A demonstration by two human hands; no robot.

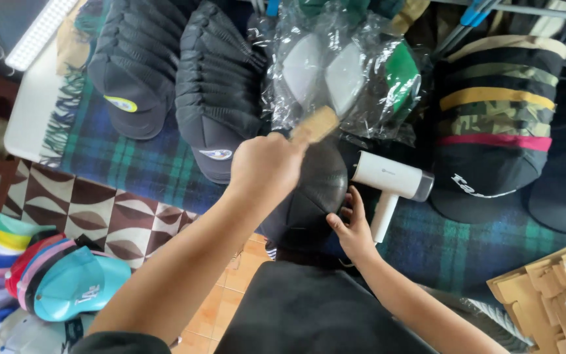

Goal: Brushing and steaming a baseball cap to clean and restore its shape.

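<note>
A black rounded cap (316, 196) is seen set near the front edge of a bench covered with a blue-and-green tartan cloth (132, 164), where it is steadied by the right hand (352, 229), whose fingers are spread and pressed against the cap's right side. The left hand (266, 164) is clenched around a light wooden-handled brush (314, 126), which is held above the cap's crown; the brush head is hidden behind the fist, so whether it touches the cap cannot be told. A white handheld appliance with a grey nozzle (391, 183) is laid on the cloth just beside the cap, to its right. Behind the left hand, two nested stacks of dark peaked caps (185, 78) are lined up on the bench, and clear crinkled plastic bags holding white and green items (342, 72) are piled beyond the brush. At far right, a stack of caps in striped, camouflage and black fabrics (492, 118) is shown. Flat pieces of brown cardboard (545, 288) are seen at the lower right corner. On the floor at lower left, a heap of bright caps, topped by a turquoise one (73, 282), is gathered beside a brown-and-white patterned mat (99, 216)
</note>
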